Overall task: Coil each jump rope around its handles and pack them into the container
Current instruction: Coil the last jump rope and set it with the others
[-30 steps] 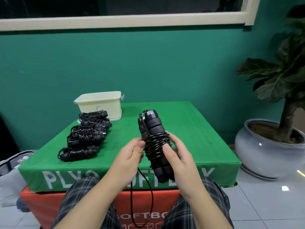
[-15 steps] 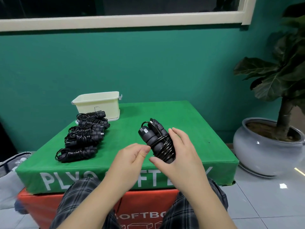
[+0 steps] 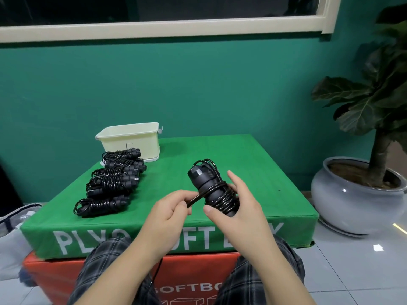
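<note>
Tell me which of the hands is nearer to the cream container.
Left. The left hand, pinching the rope, lies in front of and to the right of the cream container; the right hand, gripping the jump rope handles, is farther right.

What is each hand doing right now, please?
Left hand: closed, pinching the rope.
Right hand: closed around the wound handles.

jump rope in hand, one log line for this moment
step: coiling | right hand grips jump rope handles | left hand pinches cord | coiled ropes on box | container unpacked
</note>
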A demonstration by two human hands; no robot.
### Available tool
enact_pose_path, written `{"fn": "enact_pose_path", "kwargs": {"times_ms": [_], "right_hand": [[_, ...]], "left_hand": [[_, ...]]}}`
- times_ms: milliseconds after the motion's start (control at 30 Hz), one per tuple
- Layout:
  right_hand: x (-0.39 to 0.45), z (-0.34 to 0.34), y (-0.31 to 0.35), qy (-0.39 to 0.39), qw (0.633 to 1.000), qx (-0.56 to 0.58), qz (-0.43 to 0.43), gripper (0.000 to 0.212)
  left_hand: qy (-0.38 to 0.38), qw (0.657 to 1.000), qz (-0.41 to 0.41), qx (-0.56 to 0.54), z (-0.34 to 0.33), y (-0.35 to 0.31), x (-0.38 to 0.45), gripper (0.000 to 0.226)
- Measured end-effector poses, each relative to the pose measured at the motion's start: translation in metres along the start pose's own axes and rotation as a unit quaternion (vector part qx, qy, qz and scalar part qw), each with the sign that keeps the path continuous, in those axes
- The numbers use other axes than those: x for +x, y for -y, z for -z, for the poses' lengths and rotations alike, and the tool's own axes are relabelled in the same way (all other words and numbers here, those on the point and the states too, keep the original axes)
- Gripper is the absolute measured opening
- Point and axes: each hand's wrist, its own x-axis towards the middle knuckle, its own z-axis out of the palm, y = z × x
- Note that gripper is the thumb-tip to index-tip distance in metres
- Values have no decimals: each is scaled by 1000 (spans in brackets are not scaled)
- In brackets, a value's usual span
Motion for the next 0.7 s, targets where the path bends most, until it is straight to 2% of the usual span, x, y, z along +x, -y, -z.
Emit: {"fn": "enact_pose_path", "kwargs": {"times_ms": [167, 333, 467, 600, 700], "right_hand": [[-5, -3, 6, 11, 994, 102, 25, 52], [-4, -3, 7, 33, 985, 166, 20, 47], [-3, -9, 4, 57, 978, 202, 13, 56], [-3, -11, -1, 65, 971, 228, -4, 58], [-4, -12, 3, 41, 981, 186, 45, 44]], "left_hand": [[-42, 999, 14, -14, 1, 11, 3, 20], [-65, 997, -1, 27, -1, 13, 7, 29], [-46, 998, -5, 35, -7, 5, 9, 26], [-35, 998, -2, 57, -9, -2, 7, 36], [-41, 996, -13, 79, -6, -2, 6, 30]]}}
